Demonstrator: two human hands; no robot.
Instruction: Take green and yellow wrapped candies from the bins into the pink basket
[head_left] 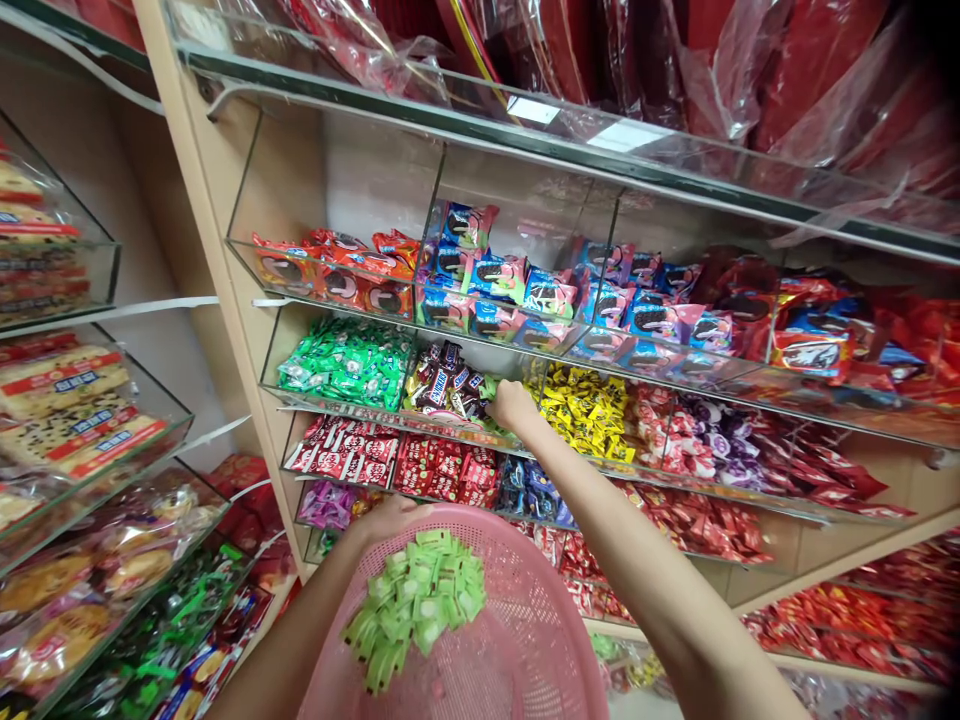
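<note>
Left hand point(394, 518) holding rim of round pink perforated-plastic basket point(544, 645); flat, crinkly green packets point(431, 595) heaped inside. Glossy dark Snickers bars point(446, 385), then right hand point(514, 405), fingers curled, can't tell if gripping. Shiny yellow twists point(589, 412) rightward.

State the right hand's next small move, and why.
Probably open the right hand, releasing whatever it may grip: pale green packets show beside it, between the Snickers bars and yellow sweets, and a similar green pile lies in the pink basket that the left hand holds.
</note>
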